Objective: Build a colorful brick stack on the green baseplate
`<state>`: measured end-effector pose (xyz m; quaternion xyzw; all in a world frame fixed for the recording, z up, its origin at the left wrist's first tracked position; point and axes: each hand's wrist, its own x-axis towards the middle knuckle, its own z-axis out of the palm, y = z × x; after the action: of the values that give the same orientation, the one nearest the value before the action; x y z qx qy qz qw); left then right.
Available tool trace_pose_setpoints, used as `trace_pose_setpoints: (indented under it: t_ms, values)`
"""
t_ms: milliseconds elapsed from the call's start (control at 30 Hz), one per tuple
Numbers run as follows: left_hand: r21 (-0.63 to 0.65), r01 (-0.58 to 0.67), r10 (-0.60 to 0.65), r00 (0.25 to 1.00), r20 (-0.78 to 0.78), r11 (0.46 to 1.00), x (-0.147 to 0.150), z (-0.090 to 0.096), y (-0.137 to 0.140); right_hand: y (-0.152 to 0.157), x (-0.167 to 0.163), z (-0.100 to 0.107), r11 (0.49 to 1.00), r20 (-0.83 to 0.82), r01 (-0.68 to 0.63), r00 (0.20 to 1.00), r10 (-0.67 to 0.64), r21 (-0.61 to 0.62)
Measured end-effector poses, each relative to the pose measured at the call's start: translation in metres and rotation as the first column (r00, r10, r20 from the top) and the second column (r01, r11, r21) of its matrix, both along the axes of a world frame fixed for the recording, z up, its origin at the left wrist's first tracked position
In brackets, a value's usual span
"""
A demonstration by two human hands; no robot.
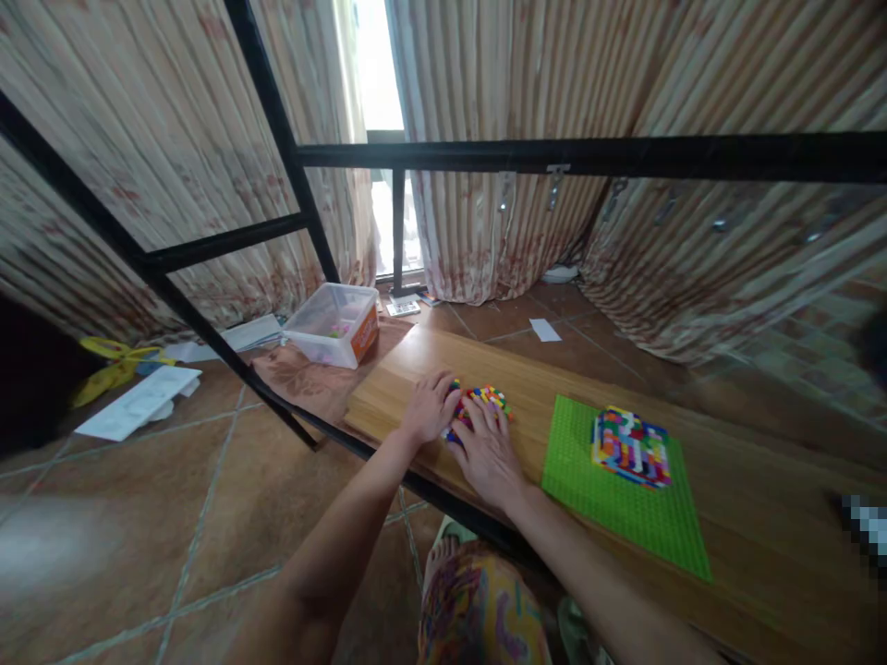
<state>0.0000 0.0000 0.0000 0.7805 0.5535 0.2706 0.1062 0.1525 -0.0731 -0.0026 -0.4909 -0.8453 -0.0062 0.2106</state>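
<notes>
A pile of small multicoloured building bricks (493, 399) lies on the wooden bench top. Both hands are on it. My left hand (431, 406) rests at the pile's left side, fingers stretched over the bricks. From the right, my right hand (486, 448) lies flat across the pile with its fingers spread, hiding part of it. Farther right is a green baseplate (575, 471). A block built of many coloured bricks (632, 450) stands on its upper right part, apart from both hands.
A clear plastic bin (325, 346) with a few pink and green pieces stands on the floor beyond the bench's left end. Black metal frame bars (554, 155) run across the view and along the bench's near edge. A white paper (545, 330) lies on the tiled floor.
</notes>
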Motion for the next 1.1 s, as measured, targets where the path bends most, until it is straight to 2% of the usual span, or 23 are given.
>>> trace_pose_setpoints:
  t_ms: [167,433,667,767,833,900,1000,1100]
  values:
    - [0.049,0.032,-0.031,0.999,-0.017,0.998,0.02,-0.004,-0.013,-0.003,0.03,-0.001,0.999,0.011,0.047,0.999,-0.047,-0.007]
    - [0.068,-0.168,0.162,0.983,0.085,0.984,0.068,-0.001,-0.038,-0.014,0.072,-0.002,0.998,-0.007,0.067,0.998,-0.067,0.002]
    - [0.028,-0.296,0.283,0.935,0.213,0.955,0.098,0.001,-0.047,-0.014,0.102,-0.003,0.987,-0.148,0.161,0.976,-0.158,0.01]
    - [0.021,-0.324,0.304,0.907,0.293,0.946,0.094,0.004,-0.052,0.01,0.108,0.005,0.97,-0.213,0.243,0.947,-0.241,-0.018]
    - [0.001,-0.328,0.312,0.897,0.312,0.945,0.085,0.007,-0.06,0.032,0.107,0.011,0.962,-0.19,0.26,0.944,-0.272,-0.082]
    - [-0.043,-0.303,0.303,0.916,0.262,0.952,0.071,0.009,-0.073,0.054,0.104,0.015,0.94,-0.117,0.285,0.944,-0.309,-0.186]
    - [-0.126,-0.196,0.21,0.971,0.113,0.973,0.049,0.011,-0.094,0.074,0.097,0.014,0.937,-0.094,0.256,0.954,-0.285,-0.236]
    - [-0.174,-0.109,0.113,0.993,0.016,0.979,0.034,0.012,-0.106,0.077,0.093,0.009,0.941,-0.101,0.218,0.963,-0.251,-0.26]
